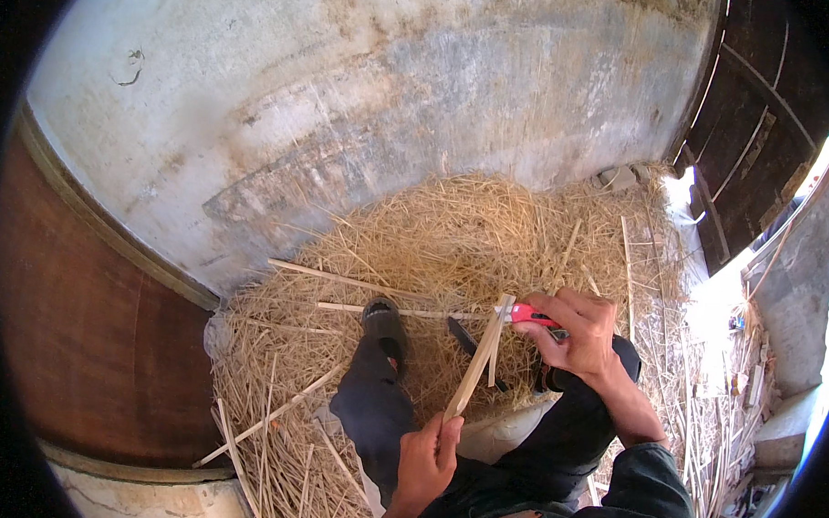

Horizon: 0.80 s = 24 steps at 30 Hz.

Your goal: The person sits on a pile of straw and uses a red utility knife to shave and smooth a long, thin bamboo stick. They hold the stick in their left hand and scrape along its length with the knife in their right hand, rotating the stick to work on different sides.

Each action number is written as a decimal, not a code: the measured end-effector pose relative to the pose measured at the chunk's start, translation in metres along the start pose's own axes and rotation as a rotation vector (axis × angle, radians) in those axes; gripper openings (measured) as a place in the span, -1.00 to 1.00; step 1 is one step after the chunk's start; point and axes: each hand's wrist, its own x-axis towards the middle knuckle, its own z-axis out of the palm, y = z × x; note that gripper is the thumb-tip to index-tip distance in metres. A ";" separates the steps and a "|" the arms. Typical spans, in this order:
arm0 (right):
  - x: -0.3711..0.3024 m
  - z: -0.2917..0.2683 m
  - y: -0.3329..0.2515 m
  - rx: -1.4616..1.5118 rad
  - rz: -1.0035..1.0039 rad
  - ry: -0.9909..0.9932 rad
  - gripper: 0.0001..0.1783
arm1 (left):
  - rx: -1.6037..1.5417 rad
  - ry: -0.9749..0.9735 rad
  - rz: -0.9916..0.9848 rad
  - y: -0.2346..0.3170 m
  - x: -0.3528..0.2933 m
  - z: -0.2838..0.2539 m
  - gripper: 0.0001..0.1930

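Observation:
My left hand [427, 462] is closed round the lower end of a pale wooden strip [475, 366], which slants up and to the right over my lap. In my right hand [576, 333] is a red utility knife [528, 314], gripped by its handle. The knife's front end meets the strip near its top; the blade itself is mostly too small to make out. A thin sliver [494, 360] hangs beside the strip, just below the knife. On the straw between my legs lies a dark, long tool [465, 337], partly hidden behind the strip.
Straw [434, 223] covers the ground, with loose wooden strips [332, 276] scattered on it. A stained plaster wall [365, 93] rises ahead. A brown panel [110, 340] stands at the left, dark wooden boards [752, 134] at the upper right. My shoe [385, 326] rests on the straw.

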 end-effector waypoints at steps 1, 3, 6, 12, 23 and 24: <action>-0.004 0.008 0.014 -0.024 0.072 0.117 -0.69 | -0.004 -0.012 -0.014 -0.001 -0.001 0.000 -0.63; 0.011 -0.003 0.051 -0.050 0.370 0.240 -0.70 | 0.009 -0.070 -0.074 -0.017 -0.017 0.001 -0.66; 0.017 -0.034 0.077 -0.063 0.599 0.148 -0.71 | 0.034 -0.070 -0.116 -0.030 -0.025 -0.001 -0.67; -0.005 -0.016 0.028 0.145 0.384 -0.019 -0.77 | -0.044 -0.003 -0.085 -0.016 0.007 -0.005 -0.66; -0.034 0.017 -0.030 0.195 -0.053 -0.134 -0.65 | 0.009 0.061 0.164 0.003 0.027 0.015 -0.75; -0.035 0.020 -0.030 0.210 -0.066 -0.120 -0.64 | 0.034 0.063 0.160 0.006 0.027 0.015 -0.77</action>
